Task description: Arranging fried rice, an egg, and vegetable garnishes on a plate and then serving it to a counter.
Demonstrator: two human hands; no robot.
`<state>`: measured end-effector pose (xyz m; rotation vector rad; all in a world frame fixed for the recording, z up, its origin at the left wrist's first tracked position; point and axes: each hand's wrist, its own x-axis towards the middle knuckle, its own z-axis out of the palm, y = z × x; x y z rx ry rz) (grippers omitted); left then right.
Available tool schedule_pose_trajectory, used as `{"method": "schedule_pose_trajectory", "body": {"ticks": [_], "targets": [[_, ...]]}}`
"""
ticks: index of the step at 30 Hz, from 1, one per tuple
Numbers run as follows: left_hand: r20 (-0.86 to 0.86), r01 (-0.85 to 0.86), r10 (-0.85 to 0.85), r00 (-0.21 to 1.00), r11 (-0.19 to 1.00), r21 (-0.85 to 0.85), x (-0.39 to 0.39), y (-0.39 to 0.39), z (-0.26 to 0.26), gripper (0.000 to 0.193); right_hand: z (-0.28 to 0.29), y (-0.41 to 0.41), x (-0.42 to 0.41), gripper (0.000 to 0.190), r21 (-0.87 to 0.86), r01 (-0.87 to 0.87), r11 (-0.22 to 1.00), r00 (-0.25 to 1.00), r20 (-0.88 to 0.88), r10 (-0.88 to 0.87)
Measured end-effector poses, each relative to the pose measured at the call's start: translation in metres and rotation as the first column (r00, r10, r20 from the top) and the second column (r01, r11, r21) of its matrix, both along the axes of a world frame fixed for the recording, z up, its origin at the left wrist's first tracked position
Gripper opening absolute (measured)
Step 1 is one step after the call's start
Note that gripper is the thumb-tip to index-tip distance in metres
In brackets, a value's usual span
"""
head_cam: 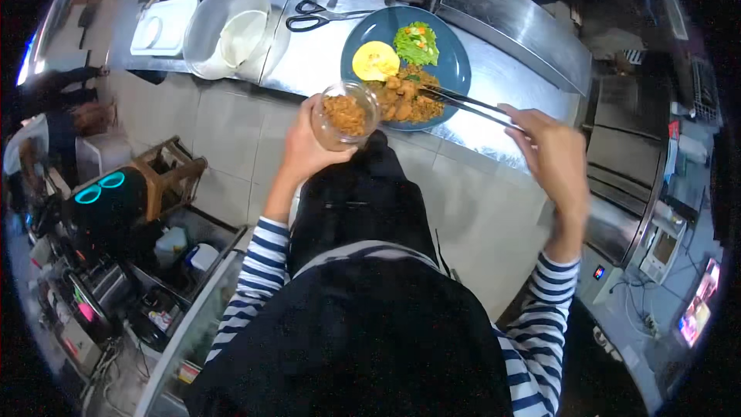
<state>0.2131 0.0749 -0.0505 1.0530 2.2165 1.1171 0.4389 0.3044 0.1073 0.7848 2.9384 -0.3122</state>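
My left hand grips a clear jar holding orange-brown crumbly flakes, tilted beside the near left rim of a blue plate. Between the fingers of my right hand are dark tongs, whose tips touch the food on the plate. Fried rice with browned chunks on top fills the near part. A round yellow egg lies at the left, overlapped slightly by the chunks. Lettuce with diced orange and pale green vegetables sits at the far side.
Black-handled scissors lie left of the plate on the steel counter. Further left stand a translucent tub and a white lidded container. A steel ledge runs behind. Another person is at the far left, near a brown stool.
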Motion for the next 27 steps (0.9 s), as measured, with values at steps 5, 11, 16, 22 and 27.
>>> {"method": "schedule_pose_trajectory", "body": {"ticks": [5, 11, 16, 22, 27], "targets": [[0.083, -0.028, 0.031, 0.996, 0.999, -0.041, 0.004, -0.024, -0.009, 0.09, -0.078, -0.008, 0.0, 0.029, 0.004, -0.035, 0.999, 0.999, -0.017, 0.035], [0.09, -0.025, 0.031, 0.995, 0.997, -0.069, 0.019, -0.044, -0.009, 0.09, -0.09, -0.02, 0.006, 0.034, 0.063, -0.022, 0.998, 1.0, 0.001, 0.022], [0.149, 0.092, -0.09, 0.985, 0.996, -0.004, 0.033, -0.053, -0.026, 0.091, -0.044, -0.035, 0.018, 0.03, -0.04, 0.1, 0.994, 0.993, -0.065, -0.103], [0.129, 0.18, -0.177, 0.976, 0.984, -0.004, 0.04, -0.028, -0.017, 0.089, 0.017, -0.049, 0.005, 0.035, -0.294, -0.084, 0.952, 0.993, -0.1, 0.056], [0.012, 0.262, -0.268, 0.963, 0.95, 0.171, 0.042, -0.002, -0.012, 0.09, 0.018, -0.063, -0.018, 0.033, 0.02, -0.234, 0.972, 0.972, 0.008, 0.233]]}}
